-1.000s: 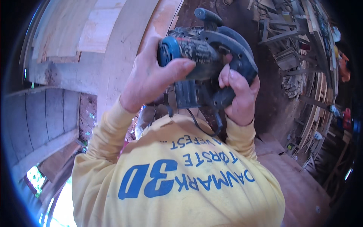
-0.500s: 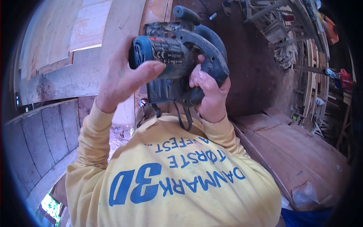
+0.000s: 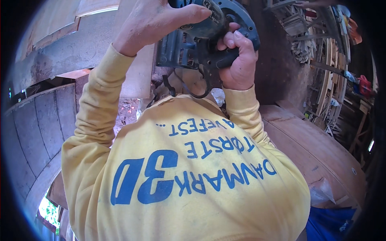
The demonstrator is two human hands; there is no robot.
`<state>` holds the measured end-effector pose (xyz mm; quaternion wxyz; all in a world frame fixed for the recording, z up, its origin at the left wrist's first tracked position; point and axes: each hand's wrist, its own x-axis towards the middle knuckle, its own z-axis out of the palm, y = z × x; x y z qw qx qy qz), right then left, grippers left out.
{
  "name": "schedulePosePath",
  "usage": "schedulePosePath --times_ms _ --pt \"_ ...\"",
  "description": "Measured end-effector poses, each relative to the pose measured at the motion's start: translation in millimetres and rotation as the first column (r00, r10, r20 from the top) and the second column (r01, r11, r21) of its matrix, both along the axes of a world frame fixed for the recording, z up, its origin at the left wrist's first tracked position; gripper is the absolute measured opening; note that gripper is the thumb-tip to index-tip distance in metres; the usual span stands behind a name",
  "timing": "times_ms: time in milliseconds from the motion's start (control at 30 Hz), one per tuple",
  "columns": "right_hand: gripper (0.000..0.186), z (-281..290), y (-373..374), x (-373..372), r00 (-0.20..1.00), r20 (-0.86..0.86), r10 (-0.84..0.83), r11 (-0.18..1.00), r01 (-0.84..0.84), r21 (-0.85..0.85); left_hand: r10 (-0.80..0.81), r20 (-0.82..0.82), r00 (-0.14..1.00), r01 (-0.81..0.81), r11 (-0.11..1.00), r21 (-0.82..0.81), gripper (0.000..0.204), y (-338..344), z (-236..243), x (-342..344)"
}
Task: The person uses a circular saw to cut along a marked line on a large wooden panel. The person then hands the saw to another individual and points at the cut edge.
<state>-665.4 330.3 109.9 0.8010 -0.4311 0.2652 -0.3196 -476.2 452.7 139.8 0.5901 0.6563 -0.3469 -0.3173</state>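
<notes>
A blue-black circular saw (image 3: pixel 204 27) is held up at the top of the view, its upper part cut off by the frame edge. My right hand (image 3: pixel 240 58) is closed around its rear handle, fingers curled through the grip. Over the motor housing lies my left hand (image 3: pixel 155 24), gripping it with the thumb along the near side; its other fingers are out of view or hidden. The saw's flat base plate (image 3: pixel 165 51) faces left, and a dark power cord (image 3: pixel 204 90) loops down from the handle. The blade cannot be seen.
Pale wooden boards (image 3: pixel 86 42) lie at the left, above a grey panelled surface (image 3: pixel 42 128). To the right is a brown sheet-topped surface (image 3: pixel 309 140) with a clear plastic bag (image 3: pixel 321 189). Stacked timber strips (image 3: pixel 325 88) stand at the far right.
Both hands have moved the circular saw farther away and slightly right, so part of it now leaves the top of the frame. The grip of each hand looks the same.
</notes>
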Motion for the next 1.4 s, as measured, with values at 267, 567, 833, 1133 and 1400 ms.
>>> schedulePosePath --times_ms 267,567,833,1133,1400 --pt "0.034 33 14 21 1.0 -0.027 0.015 1.0 -0.016 -0.026 0.109 -0.03 0.994 -0.111 0.988 -0.106 0.059 7 -13 15" --pt "0.037 31 -7 20 1.0 0.004 0.012 0.998 -0.012 0.065 0.048 0.026 0.999 -0.05 0.995 0.082 0.062 -18 13 27" --pt "0.036 36 -27 35 1.0 0.011 0.018 0.986 -0.019 0.167 0.075 0.051 0.996 -0.078 0.995 0.055 0.058 -40 14 34" --pt "0.028 29 -35 33 0.996 -0.013 0.089 0.975 -0.085 0.207 0.076 -0.142 0.987 -0.108 0.966 -0.234 0.065 -12 -22 35" --pt "0.027 20 -50 36 0.972 0.154 0.179 0.926 -0.219 0.308 0.164 0.616 0.771 0.01 0.963 -0.269 0.072 -27 -16 40"
